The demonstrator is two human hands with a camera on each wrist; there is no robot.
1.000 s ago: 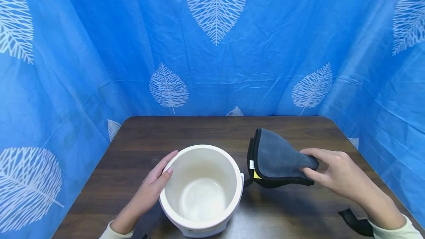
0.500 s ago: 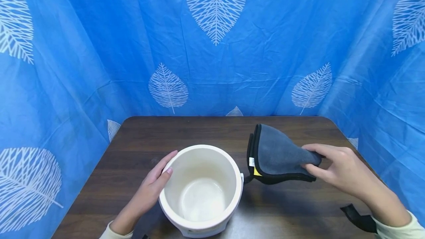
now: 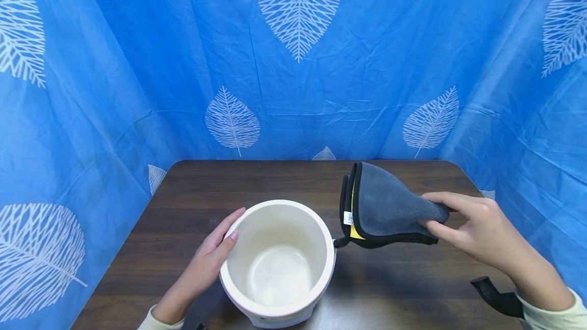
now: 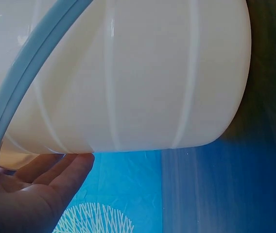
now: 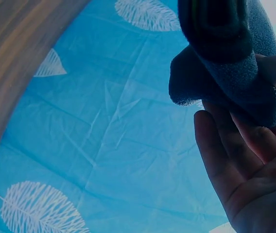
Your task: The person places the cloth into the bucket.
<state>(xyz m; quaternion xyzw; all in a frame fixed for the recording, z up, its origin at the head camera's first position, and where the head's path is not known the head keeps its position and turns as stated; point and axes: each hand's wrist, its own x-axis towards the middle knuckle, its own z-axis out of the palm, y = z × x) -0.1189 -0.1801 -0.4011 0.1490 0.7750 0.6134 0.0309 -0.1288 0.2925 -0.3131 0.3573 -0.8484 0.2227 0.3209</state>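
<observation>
A white plastic bucket [image 3: 279, 309] stands upright on the table, its bare inside facing up. My left hand [image 3: 211, 253] holds its rim at the left, thumb over the edge. In the left wrist view, the fingers [image 4: 72, 172] lie along the outside wall, near a pale blue handle [image 4: 36, 53]. To the right of the bucket, my right hand [image 3: 477, 233] pinches one end of a folded grey microfiber cloth [image 3: 390, 208] with black edging. Yellow shows between its layers, and a white tag [image 3: 348, 218] hangs at the left edge. A black loop [image 3: 341, 242] dangles beside the bucket's rim.
The dark wooden table [image 3: 202, 182] has rounded far corners. A blue curtain [image 3: 357, 65] with white leaf prints surrounds it at the back and sides. A black strap [image 3: 497, 299] sticks out from the right wrist.
My right hand has shifted a little up and to the right in the head view, and the cloth has come up with it. The left hand and bucket stay put.
</observation>
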